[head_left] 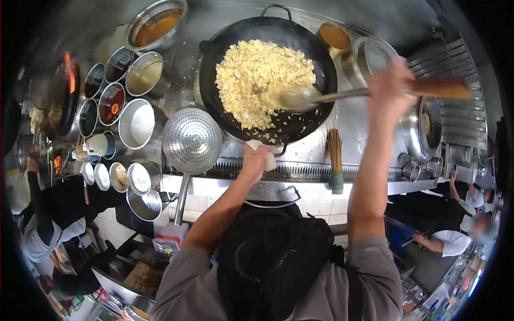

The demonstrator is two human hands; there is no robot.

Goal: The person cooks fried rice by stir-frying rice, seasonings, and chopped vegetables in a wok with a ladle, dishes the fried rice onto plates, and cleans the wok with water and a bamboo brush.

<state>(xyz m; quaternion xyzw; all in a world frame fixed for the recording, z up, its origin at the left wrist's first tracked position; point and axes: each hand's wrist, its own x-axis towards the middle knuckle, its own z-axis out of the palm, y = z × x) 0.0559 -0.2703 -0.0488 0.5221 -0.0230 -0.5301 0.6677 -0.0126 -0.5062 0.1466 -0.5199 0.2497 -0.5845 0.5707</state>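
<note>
A large black wok (pixel 214 101) holds a heap of pale yellow, crumbly food (pixel 257 69), which looks like egg or rice. My right hand (pixel 390 92) is wrapped round the handle of a metal ladle (pixel 302 99), slightly blurred; its bowl rests at the food's right side and its wooden end (pixel 441 88) points right. My left hand (pixel 256 160) grips a white cloth (pixel 269 160) at the wok's near rim, beside the lower loop handle. A round perforated strainer (pixel 193 140) lies left of the wok. A bamboo brush (pixel 335 160) lies to the right.
Several metal pots of sauces and seasonings (pixel 136 123) stand at the left, with a bowl of orange liquid (pixel 158 28) behind. Flame (pixel 69 72) rises at another wok far left, near a co-worker (pixel 40 230). A lidded pot (pixel 428 128) stands right; other people are at far right.
</note>
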